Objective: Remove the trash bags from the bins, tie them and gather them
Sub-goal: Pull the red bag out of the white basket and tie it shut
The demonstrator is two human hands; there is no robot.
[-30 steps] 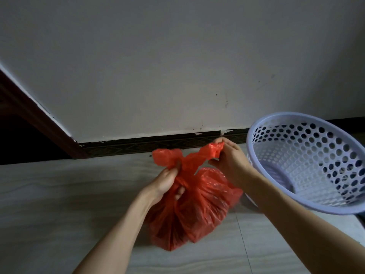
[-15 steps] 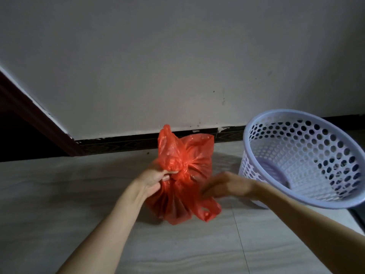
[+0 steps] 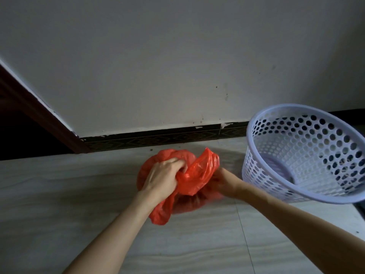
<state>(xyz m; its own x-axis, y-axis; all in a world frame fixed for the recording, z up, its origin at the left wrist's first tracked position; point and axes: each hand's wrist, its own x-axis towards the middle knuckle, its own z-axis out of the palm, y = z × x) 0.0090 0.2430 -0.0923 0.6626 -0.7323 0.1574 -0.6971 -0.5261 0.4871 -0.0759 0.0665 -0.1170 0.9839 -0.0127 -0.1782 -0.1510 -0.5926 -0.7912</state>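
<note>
Left-hand fingers (image 3: 173, 162) are curled tight into the gathered neck of the red trash bag (image 3: 194, 175), bunching the plastic in a fist. The left hand (image 3: 161, 177) sits on top of the bag, knuckles up. The right hand (image 3: 223, 179) is pressed against the bag's right side, but its fingers are tucked behind a loose flap of plastic, so honestly can't tell if they're pinching or just lying flat there. That flap sticks up between the two hands, and another loose tail of red plastic hangs down toward the camera under the left wrist.

So that's one bag, and it's sitting on the floor (image 3: 79, 204), pale wood-look tile, a bit out from the wall. Just to its right there's one lavender plastic trash bin (image 3: 308, 155), the kind with round holes all over, standing on the floor with no liner in it. It's near the bag but not touching it.

Behind everything: one plain white wall (image 3: 177, 66) with a dark patterned baseboard (image 3: 158, 138), and a dark brown door frame (image 3: 39, 115) at far left.
</note>
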